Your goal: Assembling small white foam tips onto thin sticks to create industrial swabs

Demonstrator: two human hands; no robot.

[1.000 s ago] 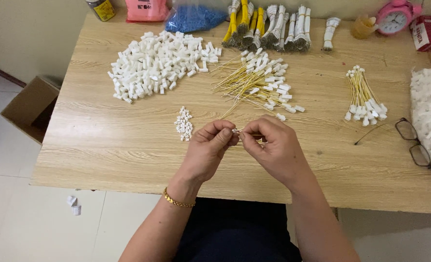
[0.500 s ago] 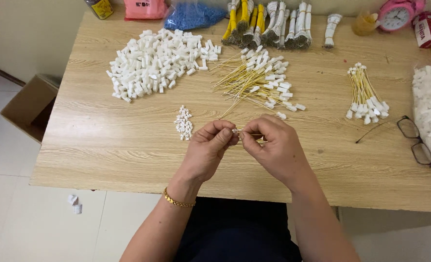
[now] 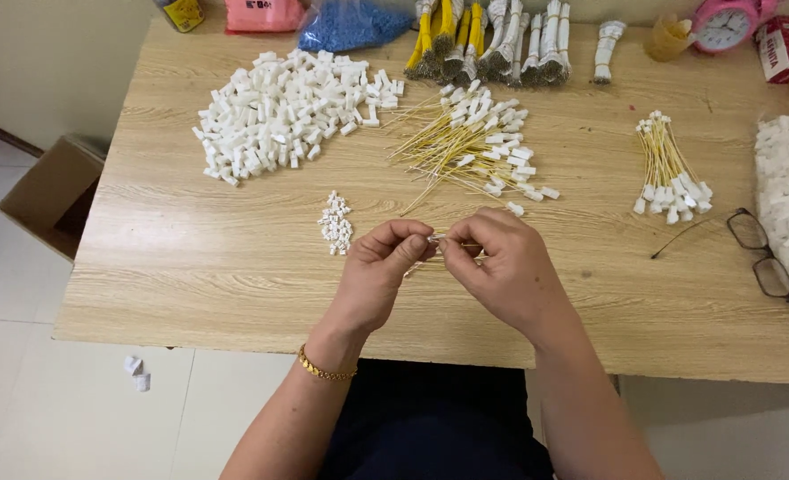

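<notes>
Wooden desk (image 3: 190, 267) carries, toward its far edge, a large heap of white connector housings (image 3: 288, 111) and a loose spread of yellow wires (image 3: 470, 147) — a tidier bundle of finished wires (image 3: 670, 173) lies to the right, near black glasses (image 3: 759, 253). Left hand (image 3: 376, 276) and right hand (image 3: 505, 267) meet over the near middle of the desk. Each grip is pressed together, pinching one small white connector on a yellow wire (image 3: 433, 241) between fingertips. Small cluster of housings (image 3: 335, 222) just left of the left hand.

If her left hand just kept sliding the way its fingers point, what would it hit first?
The left hand points right, toward the right hand. Its fingertips almost meet that hand's over a small white connector, so it would likely meet those first.
</notes>
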